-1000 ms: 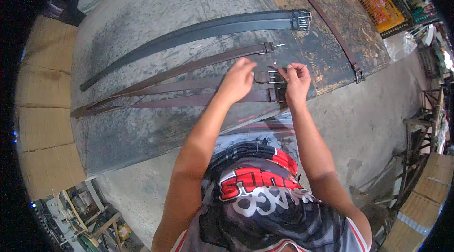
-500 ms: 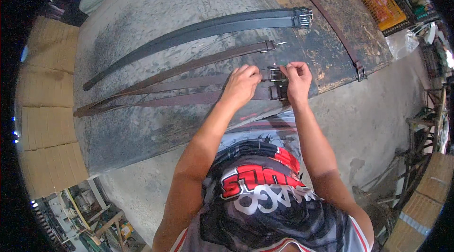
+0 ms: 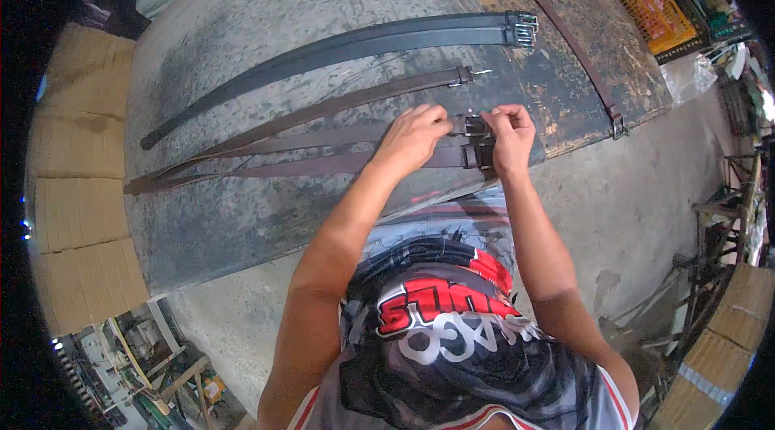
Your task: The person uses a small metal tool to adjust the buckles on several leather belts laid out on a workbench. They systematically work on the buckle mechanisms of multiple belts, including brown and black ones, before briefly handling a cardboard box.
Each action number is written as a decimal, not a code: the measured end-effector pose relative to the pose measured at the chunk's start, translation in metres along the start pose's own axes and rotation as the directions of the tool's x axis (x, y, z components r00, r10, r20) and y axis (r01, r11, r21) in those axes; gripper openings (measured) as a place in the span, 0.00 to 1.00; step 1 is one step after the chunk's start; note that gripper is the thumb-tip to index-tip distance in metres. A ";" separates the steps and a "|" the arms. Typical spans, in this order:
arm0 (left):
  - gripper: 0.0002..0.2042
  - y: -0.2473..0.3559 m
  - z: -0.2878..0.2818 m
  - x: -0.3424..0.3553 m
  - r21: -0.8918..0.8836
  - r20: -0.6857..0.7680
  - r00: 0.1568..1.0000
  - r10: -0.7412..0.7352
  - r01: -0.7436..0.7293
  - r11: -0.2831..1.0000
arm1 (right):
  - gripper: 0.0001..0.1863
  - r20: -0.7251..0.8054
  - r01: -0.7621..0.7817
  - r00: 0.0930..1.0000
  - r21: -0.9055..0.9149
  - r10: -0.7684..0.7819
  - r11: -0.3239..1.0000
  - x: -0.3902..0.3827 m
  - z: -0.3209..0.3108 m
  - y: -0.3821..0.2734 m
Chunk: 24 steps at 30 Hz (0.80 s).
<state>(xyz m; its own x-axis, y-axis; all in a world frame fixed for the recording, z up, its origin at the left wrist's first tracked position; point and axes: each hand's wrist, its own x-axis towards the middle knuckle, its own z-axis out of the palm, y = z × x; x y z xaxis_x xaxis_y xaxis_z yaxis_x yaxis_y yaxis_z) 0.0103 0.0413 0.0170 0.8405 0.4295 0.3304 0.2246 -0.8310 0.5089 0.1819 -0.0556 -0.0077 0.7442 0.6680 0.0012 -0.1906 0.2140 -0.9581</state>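
At far L we note a brown corrugated cardboard stack (image 3: pixel 83 212), next to the worn grey-black flat worktable (image 3: pixel 242 240). On the table's L side, tails of three brown leather strap belts converge; from there the straps fan out to the R.

Ref. belt, i.e. the matte brown middle belt (image 3: pixel 323 139), runs R from the convergence, under the left hand (image 3: pixel 413 138), to its silver rectangular metal buckle (image 3: pixel 475 126). Adj. straps: dark brown upper belt (image 3: pixel 363 98) above, w/ its buckle end just above the hands; purplish-brown lower belt (image 3: pixel 307 165) below, buckle end nearest the person. Farther out on the table we see a pair of smooth black leather belts (image 3: pixel 363 38), side by side, buckles to the R.

Left hand (LH) pos.: just L of the buckle, fingers curled down, gripping the ref. belt. Buckle pos.: btwn LH and the right hand (image 3: pixel 513 139).

Right hand (RH) pos.: at the buckle's R end, thumb & index fingertip together; we can't tell what, if anything, is pinched btwn them.

R of RH, well apart, we find a single reddish-brown leather belt (image 3: pixel 559 20), buckle at table edge. Upper R: yellow plastic mesh crate (image 3: pixel 676 33).
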 end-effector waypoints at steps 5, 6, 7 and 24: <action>0.04 0.002 -0.006 0.006 0.017 0.044 0.999 0.011 -0.012 1.000 | 0.03 0.073 0.087 0.995 -0.196 -0.074 0.977 0.000 -0.006 0.006; 0.03 0.002 -0.005 0.005 -0.012 0.023 1.000 -0.016 0.016 1.000 | 0.03 0.099 0.092 0.992 -0.209 -0.072 0.974 -0.002 -0.006 0.005; 0.03 0.001 -0.004 0.004 -0.041 0.004 0.999 -0.043 0.043 0.998 | 0.03 0.124 0.097 0.990 -0.223 -0.070 0.970 -0.005 -0.004 0.005; 0.02 -0.004 0.002 0.001 -0.156 -0.055 0.995 -0.081 0.072 0.985 | 0.06 0.295 0.299 0.942 -0.507 -0.163 0.808 -0.015 0.010 -0.009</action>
<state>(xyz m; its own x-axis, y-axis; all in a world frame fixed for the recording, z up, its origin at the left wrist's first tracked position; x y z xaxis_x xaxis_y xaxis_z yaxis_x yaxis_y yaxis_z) 0.0117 0.0443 0.0140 0.7911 0.5142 0.3313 0.2042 -0.7326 0.6494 0.1660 -0.0601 0.0040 0.5430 0.8042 0.2418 0.3933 0.0109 -0.9194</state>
